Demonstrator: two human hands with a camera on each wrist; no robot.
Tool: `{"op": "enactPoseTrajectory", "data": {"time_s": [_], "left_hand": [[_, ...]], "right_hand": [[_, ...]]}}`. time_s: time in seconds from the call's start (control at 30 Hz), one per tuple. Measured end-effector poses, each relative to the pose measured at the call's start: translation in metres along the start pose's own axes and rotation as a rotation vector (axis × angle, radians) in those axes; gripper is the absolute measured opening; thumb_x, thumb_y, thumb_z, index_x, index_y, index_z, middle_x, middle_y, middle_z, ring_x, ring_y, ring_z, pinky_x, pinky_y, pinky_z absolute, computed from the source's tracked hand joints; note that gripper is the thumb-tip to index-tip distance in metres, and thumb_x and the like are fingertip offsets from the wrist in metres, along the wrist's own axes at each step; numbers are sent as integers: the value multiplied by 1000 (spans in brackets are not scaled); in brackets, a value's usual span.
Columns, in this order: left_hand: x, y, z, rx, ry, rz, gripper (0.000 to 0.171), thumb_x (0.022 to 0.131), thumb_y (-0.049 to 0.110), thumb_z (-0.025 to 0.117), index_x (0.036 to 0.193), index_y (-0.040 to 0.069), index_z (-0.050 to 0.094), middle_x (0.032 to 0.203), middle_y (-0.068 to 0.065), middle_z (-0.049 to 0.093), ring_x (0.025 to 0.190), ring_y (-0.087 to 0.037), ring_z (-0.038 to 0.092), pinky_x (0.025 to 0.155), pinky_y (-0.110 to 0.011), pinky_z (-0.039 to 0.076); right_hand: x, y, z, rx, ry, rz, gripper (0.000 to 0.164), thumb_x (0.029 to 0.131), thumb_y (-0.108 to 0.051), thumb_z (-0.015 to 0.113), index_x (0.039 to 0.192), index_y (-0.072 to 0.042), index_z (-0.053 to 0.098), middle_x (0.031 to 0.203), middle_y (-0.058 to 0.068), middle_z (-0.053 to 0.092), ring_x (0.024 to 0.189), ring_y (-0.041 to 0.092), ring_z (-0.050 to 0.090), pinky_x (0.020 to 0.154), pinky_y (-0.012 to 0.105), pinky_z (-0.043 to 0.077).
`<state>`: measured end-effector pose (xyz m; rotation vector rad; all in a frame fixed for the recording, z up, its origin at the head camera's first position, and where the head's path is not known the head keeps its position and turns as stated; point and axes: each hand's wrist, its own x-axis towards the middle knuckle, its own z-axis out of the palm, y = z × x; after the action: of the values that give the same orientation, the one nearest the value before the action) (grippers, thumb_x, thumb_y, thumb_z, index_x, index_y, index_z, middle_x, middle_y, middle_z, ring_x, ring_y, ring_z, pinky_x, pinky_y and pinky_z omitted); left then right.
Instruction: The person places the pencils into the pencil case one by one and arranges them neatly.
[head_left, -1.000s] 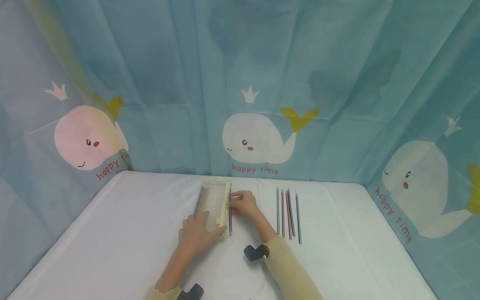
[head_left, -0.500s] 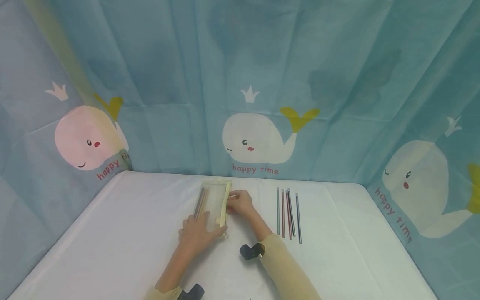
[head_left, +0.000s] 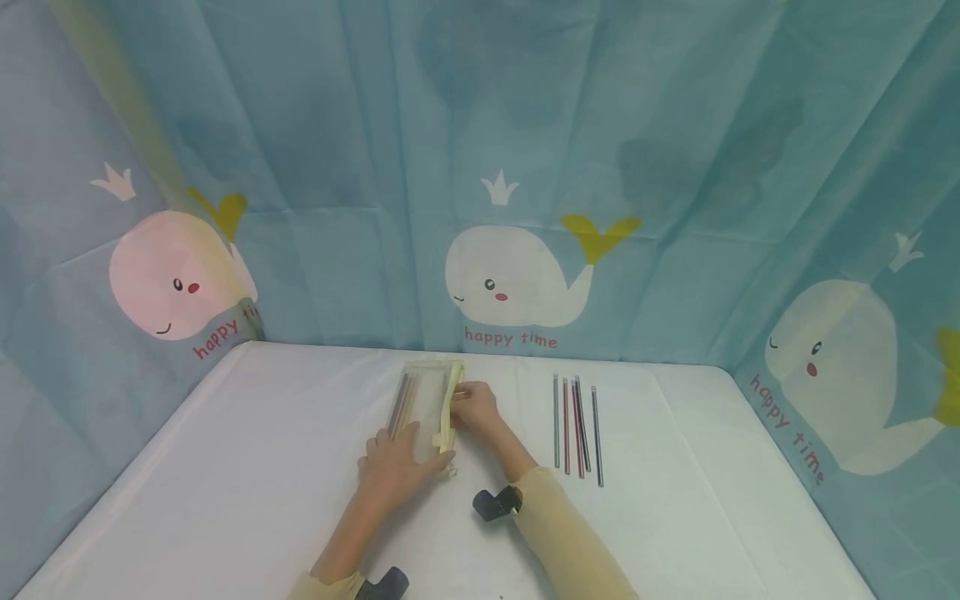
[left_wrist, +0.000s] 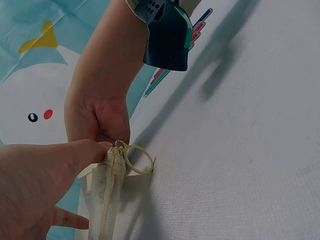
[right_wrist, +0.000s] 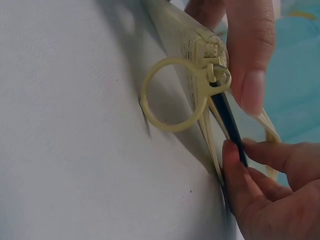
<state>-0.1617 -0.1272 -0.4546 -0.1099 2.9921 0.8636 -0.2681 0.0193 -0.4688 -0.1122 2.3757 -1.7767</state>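
A cream mesh zip pencil case (head_left: 431,392) lies on the white table, its zip side facing right. Through the mesh, several pencils (head_left: 406,404) show along its left side. My left hand (head_left: 393,467) rests across the near end with fingers spread, and its straight thumb (left_wrist: 85,152) presses beside the zip's end. At the open zip side, my right hand (head_left: 475,407) pinches a dark blue pencil (right_wrist: 226,116) between thumb and fingertips, one end between the case's edges. From the head view, the zip edge hides that pencil. A cream pull ring (right_wrist: 172,129) hangs at the zip's near end.
Several red, green and dark pencils (head_left: 576,425) lie side by side on the table (head_left: 675,500), right of the case. A blue curtain (head_left: 360,275) with whale prints stands behind the table and at both sides.
The dark pencil was visible beside the case's right edge; it has moved left, behind the zip edge. My right hand and forearm have shifted slightly left with it. My left hand has stayed put.
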Motion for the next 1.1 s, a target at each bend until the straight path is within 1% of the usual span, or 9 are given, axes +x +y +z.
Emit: {"op": "enactPoseTrajectory", "data": {"time_s": [0.33,0.43,0.53,0.6,0.73,0.9,1.1], "left_hand": [[0,0,0,-4,2,7,93,90,65,72,151,-1,51,132,-37,52,117,-50,50,94,-69,41],[0,0,0,-3,1,12,93,89,65,72,151,-1,52,131,-36,53,116,-50,51,93,-68,42],[0,0,0,2,2,15,93,89,65,73,151,-1,52,130,-36,54,115,-49,51,92,-68,42],[0,0,0,10,4,17,93,89,65,73,150,-2,52,130,-36,55,115,-49,51,92,-68,42],[0,0,1,18,3,16,93,89,65,72,149,-3,53,131,-36,54,118,-51,51,94,-69,42],[1,-1,2,28,8,16,91,89,64,72,148,-3,54,129,-37,55,116,-51,51,92,-69,43],[2,-2,4,32,8,15,92,89,64,72,148,-4,53,128,-37,54,115,-51,51,92,-69,43]], "right_hand": [[0,0,1,-25,-22,-15,41,91,1,72,129,15,65,112,27,75,94,33,77,80,35,63],[-2,1,-3,-56,-33,-34,39,92,-1,73,127,14,66,110,26,76,90,31,77,78,34,62],[-6,1,-9,-88,-44,-48,38,92,-3,74,126,13,67,108,24,77,86,28,77,77,33,62],[-10,1,-14,-90,-48,-47,37,93,-4,74,126,12,67,107,24,77,84,27,77,77,33,62],[-18,2,-24,-48,-51,-39,34,96,-2,71,127,12,67,107,24,77,86,28,78,77,34,63],[-26,5,-37,-4,-47,-46,34,98,0,69,130,12,66,110,25,76,89,31,78,78,35,63],[-35,11,-54,-30,-8,-74,35,98,0,68,131,11,66,112,25,75,90,32,78,78,37,63]]}}
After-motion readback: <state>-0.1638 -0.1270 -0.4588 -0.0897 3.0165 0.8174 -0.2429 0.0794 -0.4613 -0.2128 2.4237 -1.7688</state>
